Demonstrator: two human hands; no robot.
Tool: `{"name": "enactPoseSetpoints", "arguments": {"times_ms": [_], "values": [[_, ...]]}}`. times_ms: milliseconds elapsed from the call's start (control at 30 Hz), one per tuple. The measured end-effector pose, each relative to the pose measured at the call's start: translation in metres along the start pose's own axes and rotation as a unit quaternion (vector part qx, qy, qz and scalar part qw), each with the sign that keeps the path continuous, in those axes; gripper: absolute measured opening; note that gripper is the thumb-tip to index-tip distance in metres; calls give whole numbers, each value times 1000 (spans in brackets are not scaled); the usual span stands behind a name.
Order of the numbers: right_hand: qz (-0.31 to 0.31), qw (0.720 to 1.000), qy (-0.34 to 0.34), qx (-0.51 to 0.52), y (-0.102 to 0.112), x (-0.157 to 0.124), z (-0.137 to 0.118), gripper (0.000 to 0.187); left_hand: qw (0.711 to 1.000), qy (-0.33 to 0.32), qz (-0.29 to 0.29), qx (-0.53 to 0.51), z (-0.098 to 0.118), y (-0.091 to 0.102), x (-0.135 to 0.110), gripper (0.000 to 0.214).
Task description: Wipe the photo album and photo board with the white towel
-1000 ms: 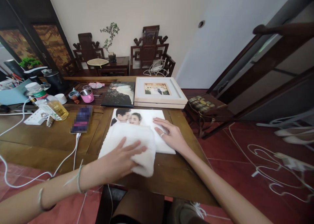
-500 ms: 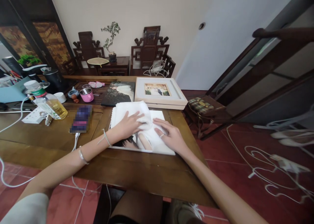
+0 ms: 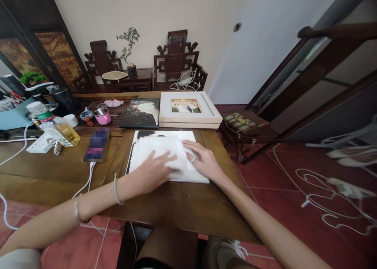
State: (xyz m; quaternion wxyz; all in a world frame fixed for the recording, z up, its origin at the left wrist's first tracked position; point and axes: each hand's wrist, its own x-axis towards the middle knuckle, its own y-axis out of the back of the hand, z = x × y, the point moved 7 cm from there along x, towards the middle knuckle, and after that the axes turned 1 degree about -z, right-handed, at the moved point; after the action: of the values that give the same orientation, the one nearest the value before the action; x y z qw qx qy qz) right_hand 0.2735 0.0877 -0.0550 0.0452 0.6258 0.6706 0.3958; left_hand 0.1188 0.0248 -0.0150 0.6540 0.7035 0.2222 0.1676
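Note:
A white cloth (image 3: 157, 151) lies folded over a photo panel (image 3: 200, 174), hiding much of its picture; dark hair shows along the panel's top edge. Spread flat on the cloth, my left hand (image 3: 157, 169) presses it against the panel, fingers apart and slightly blurred. My right hand (image 3: 204, 159) rests on the panel's right side with its fingers stretched out, the fingertips at the cloth's edge. A ring is on one of its fingers.
Behind the panel lie a dark photo board (image 3: 140, 114) and a framed photo (image 3: 188, 111). To the left are a phone (image 3: 96, 145) on a cable, a bottle (image 3: 55, 125), a power strip (image 3: 39, 142) and a pink cup (image 3: 102, 116). A checked bag (image 3: 240, 123) sits at right.
My left hand has slid the cloth toward me, uncovering the panel's top edge and covering its lower part. My right hand stays nearly in place on the panel.

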Motion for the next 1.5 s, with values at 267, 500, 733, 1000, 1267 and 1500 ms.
{"name": "enactPoseSetpoints", "arguments": {"times_ms": [267,500,733,1000,1267,1500], "values": [[0,1000,-5,2,0,0,0,32,997,78,10,-4,-68,-11,52,40],[-1,1000,0,-2,0,1,-1,34,999,35,8,21,-22,-11,25,34],[0,1000,-19,19,-1,0,3,35,1000,12,-9,16,11,-1,-5,31],[27,965,-142,221,4,-1,20,37,993,115,22,-3,-15,-10,43,36],[50,961,-153,225,7,-5,20,46,998,49,42,9,60,-1,35,26],[31,998,-42,44,4,-1,2,39,999,42,-4,18,34,1,-5,28]]}}
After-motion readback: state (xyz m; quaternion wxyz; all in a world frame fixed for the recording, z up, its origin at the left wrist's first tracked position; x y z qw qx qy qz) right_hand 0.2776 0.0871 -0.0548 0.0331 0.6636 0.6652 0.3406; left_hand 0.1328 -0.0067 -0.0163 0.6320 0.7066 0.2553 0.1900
